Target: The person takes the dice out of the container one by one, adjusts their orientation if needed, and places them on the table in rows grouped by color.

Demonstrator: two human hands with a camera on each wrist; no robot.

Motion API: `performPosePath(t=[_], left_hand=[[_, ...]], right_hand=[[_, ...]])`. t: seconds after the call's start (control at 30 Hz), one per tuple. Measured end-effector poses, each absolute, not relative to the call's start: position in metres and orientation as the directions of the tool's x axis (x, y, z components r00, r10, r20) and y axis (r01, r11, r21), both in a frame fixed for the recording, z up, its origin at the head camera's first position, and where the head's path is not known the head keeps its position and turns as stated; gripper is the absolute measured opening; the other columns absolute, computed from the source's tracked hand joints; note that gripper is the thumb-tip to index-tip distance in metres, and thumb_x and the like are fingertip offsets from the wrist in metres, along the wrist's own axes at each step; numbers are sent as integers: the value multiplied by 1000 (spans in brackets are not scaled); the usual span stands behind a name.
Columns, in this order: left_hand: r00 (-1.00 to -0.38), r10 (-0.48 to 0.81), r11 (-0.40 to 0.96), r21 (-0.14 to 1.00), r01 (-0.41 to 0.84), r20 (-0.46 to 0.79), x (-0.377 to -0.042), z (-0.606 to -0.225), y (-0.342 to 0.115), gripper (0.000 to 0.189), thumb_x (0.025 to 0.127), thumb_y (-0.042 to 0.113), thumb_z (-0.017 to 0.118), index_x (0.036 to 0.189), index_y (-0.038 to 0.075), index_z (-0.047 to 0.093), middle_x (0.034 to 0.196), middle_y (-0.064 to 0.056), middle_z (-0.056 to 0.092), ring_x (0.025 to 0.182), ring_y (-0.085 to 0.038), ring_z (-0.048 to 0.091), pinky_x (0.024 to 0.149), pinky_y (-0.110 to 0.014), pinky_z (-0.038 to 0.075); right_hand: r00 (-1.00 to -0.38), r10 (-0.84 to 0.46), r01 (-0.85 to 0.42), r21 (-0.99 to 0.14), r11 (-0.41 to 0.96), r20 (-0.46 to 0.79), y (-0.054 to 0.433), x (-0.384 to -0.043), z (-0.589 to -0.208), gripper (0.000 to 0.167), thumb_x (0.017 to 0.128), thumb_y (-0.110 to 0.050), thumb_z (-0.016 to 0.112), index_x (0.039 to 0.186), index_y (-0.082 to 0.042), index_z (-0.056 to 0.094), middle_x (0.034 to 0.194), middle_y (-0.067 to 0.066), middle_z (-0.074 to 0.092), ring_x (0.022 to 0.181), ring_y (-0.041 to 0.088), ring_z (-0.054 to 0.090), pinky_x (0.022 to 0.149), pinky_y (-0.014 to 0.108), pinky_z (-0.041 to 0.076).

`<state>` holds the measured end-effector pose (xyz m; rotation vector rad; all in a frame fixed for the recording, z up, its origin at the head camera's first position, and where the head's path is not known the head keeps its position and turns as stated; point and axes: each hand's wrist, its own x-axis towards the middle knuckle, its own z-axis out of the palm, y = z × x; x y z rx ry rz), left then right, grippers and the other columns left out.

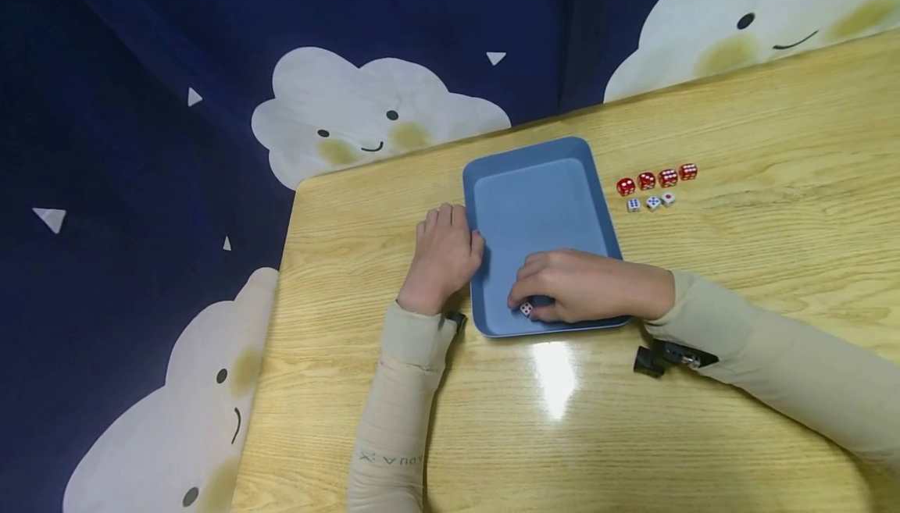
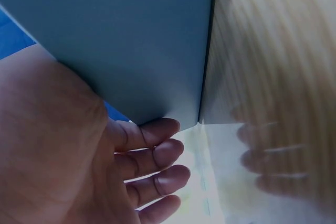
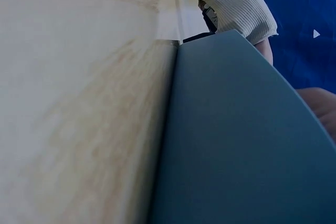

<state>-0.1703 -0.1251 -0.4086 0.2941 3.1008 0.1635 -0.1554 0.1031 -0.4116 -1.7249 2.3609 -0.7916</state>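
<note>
Inside the near end of the blue tray (image 1: 534,201), my right hand (image 1: 580,286) pinches a small white die (image 1: 526,309) between thumb and fingers, with one dotted face showing. My left hand (image 1: 444,251) holds the tray's left side, thumb over the rim. The left wrist view shows the fingers (image 2: 163,153) of that hand along the outside of the tray wall (image 2: 136,45). In the right wrist view the tray wall (image 3: 236,140) hides most of the right hand and the die.
Right of the tray, a row of red dice (image 1: 657,178) lies on the wooden table (image 1: 773,201), with three white dice (image 1: 653,203) in front of it. A dark blue curtain with cloud faces (image 1: 380,119) hangs behind the table and along its left side.
</note>
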Motion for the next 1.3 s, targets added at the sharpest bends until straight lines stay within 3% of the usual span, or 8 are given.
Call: performPosePath(t=[1.3], left_hand=[[-983, 182, 979, 95, 180, -18, -170, -409, -124, 32, 105, 27, 40, 117, 1, 53, 107, -14, 54, 98, -32, 47, 89, -44, 40]], right_hand=[[-380, -878, -862, -456, 222, 291, 117, -161, -389, 21, 89, -16, 79, 110, -15, 78, 101, -4, 77, 96, 11, 68, 84, 35, 58]])
